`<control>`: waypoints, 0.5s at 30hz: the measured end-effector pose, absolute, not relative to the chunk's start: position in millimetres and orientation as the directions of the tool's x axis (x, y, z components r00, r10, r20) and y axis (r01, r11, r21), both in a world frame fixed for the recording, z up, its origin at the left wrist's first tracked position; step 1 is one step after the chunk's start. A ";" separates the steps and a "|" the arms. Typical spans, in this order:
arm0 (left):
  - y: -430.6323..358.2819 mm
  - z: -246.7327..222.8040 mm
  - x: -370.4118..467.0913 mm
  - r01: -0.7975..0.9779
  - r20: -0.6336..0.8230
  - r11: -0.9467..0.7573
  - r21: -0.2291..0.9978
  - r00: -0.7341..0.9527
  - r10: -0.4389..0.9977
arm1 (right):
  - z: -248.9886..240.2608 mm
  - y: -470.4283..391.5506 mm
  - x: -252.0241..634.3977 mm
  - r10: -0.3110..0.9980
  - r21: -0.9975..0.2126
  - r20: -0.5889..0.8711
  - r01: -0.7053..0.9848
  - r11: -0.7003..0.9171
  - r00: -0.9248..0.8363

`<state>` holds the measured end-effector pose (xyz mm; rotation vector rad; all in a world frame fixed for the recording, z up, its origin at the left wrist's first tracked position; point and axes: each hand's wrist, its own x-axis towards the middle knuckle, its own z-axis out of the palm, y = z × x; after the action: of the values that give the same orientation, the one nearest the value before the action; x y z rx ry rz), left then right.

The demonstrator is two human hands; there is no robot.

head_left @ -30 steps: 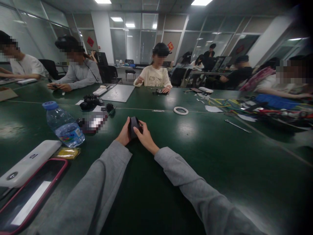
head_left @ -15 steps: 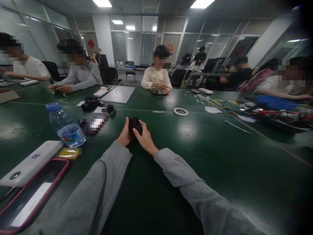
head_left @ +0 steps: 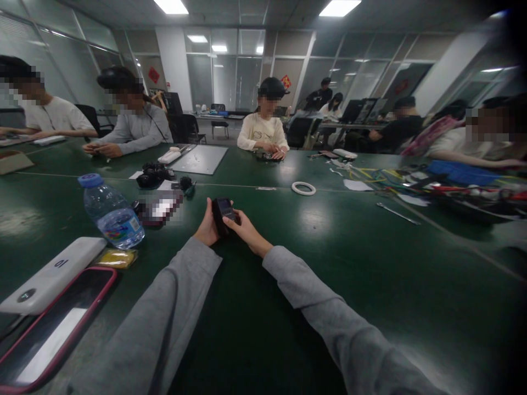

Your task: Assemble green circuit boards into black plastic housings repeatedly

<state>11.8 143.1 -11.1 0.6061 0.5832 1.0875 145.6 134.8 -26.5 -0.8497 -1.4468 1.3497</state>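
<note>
Both hands hold a small black boxy device [head_left: 224, 208] above the green table, a little left of the middle of the view. Its upper face shows a dark, screen-like panel with small marks below it that I cannot read. My left hand [head_left: 208, 226] wraps its left side, thumb pointing up along the edge. My right hand [head_left: 248, 230] grips it from the right, with the thumb laid across the lower front. The fingers behind and under the device are hidden. Nearest to the left hand lies a phone [head_left: 161, 208] with a blurred screen.
At left stand a water bottle [head_left: 111, 214], a white power bank [head_left: 53, 271], a red-edged phone [head_left: 57, 329] and a yellow packet [head_left: 117, 258]. Ahead lies a white tape ring [head_left: 303, 188]; rightward, a wrench [head_left: 397, 214] and tangled cables [head_left: 453, 186]. Several people sit around the table.
The device has been turned so that its screen-like face now shows toward me. My right hand has shifted slightly right and down, its thumb lower on the device.
</note>
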 end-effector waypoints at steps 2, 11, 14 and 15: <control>142.5 -10.9 13.6 -0.613 -0.137 0.321 0.722 0.328 0.935 | -22.4 135.3 149.8 0.931 -0.985 0.134 -0.148 0.088 -0.340; 142.4 -10.6 16.2 -0.593 -0.128 0.298 0.748 0.311 0.942 | -18.7 141.8 160.7 0.903 -0.940 0.104 -0.337 -0.047 -0.417; 143.0 -10.4 18.7 -0.588 -0.123 0.294 0.754 0.314 0.942 | -22.8 145.5 160.5 0.939 -0.909 0.083 -0.412 -0.066 -0.335; 143.8 -11.4 20.2 -0.582 -0.123 0.281 0.763 0.296 0.947 | -24.1 146.9 161.0 0.947 -0.897 0.074 -0.436 -0.074 -0.313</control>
<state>20.2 143.8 -11.4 0.6751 0.6485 1.1264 161.0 146.9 -24.1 -0.6856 -1.0776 1.6242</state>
